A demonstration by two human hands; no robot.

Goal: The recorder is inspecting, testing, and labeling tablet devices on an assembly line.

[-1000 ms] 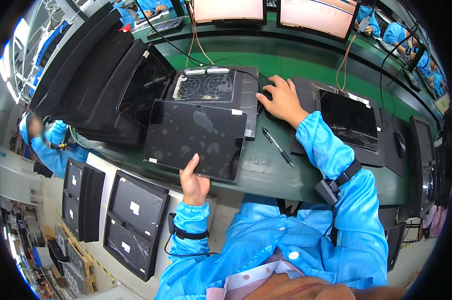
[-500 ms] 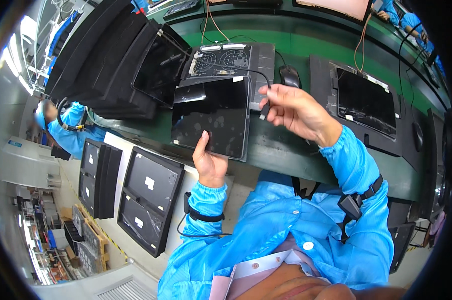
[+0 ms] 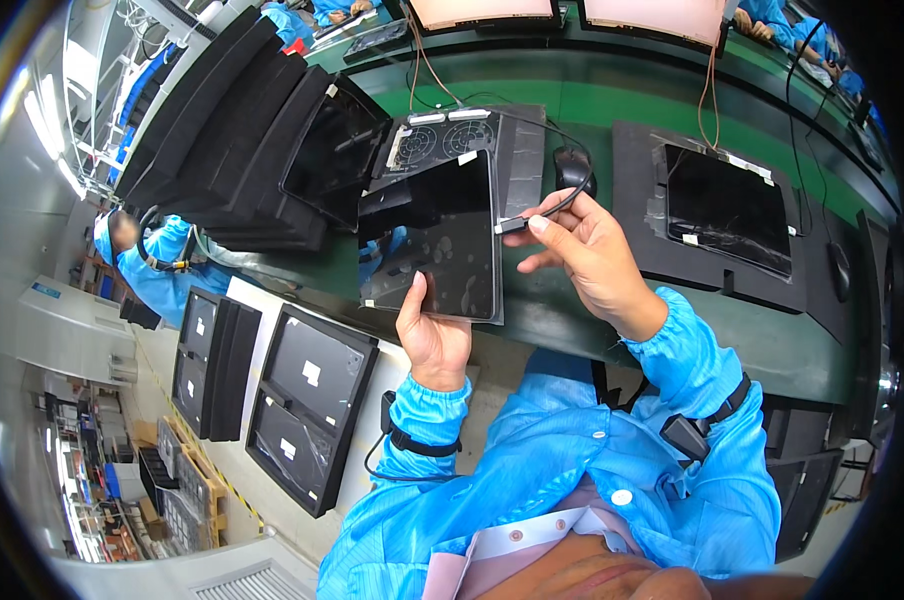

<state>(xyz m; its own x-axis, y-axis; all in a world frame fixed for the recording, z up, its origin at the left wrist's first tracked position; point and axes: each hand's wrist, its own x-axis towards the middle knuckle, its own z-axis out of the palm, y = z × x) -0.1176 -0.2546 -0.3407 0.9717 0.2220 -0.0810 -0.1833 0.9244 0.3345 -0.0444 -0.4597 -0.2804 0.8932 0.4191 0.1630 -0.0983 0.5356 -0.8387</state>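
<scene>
My left hand (image 3: 434, 340) grips a black tablet (image 3: 432, 240) by its near edge, thumb on the glass and the other fingers hidden beneath. The tablet is tilted, its dark screen showing smudges, reflections and small white stickers. In my right hand (image 3: 592, 250) is the plug end of a black cable (image 3: 517, 226), pinched between thumb and fingers. The plug's tip meets the tablet's right edge; whether it sits inside a port I cannot tell. Beyond the tablet lies a dark board with printed circle patterns (image 3: 442, 143).
A second tablet (image 3: 727, 210) rests on a black foam pad (image 3: 632, 235) to the right. Black mice (image 3: 575, 170) sit on the green bench. Black foam trays (image 3: 207, 150) are stacked at the left. More trays with tablets (image 3: 307, 370) stand lower left. Other people work nearby.
My right hand has brought the cable plug left to the tablet's right edge. The plug, which pointed downward apart from the tablet, now points left.
</scene>
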